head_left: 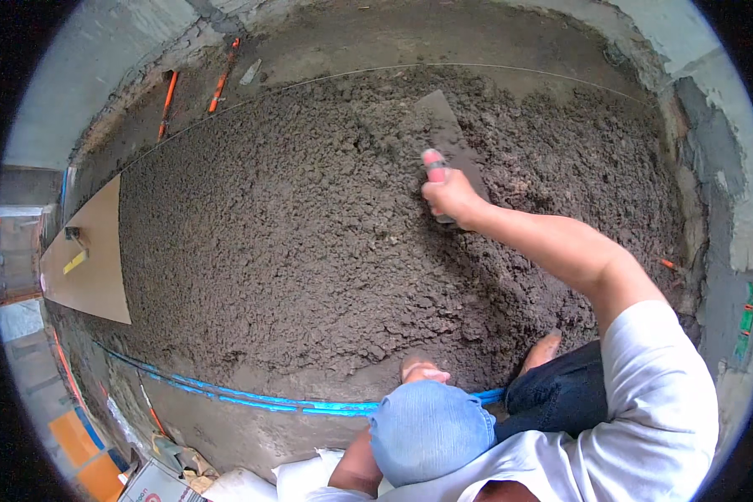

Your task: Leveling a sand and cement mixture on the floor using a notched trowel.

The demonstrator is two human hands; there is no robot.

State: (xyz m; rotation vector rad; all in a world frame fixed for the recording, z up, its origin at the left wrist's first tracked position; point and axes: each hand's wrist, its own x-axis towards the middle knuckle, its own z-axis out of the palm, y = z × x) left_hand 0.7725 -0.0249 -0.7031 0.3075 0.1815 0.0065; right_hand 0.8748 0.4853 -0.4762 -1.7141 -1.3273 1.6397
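My right hand (pixel 444 192) is closed on the pink handle (pixel 435 163) of a wide metal trowel (pixel 437 117), whose blade lies on rough, wet grey mortar (pixel 251 226). My left arm (pixel 351 468) passes behind my bent knee in faded jeans (pixel 427 431). Skin (pixel 421 372) shows just past the knee, probably my left hand or a foot; I cannot make out its fingers. A bare foot (pixel 542 350) rests at the mortar's edge on the right.
A beige board (pixel 88 251) with a small yellow-and-black object lies at the left. Blue pipes (pixel 335 407) run along the near edge. Orange pipes (pixel 222 77) stand along the far edge, beside a thin string line. Rough concrete walls (pixel 703 167) surround the mortar.
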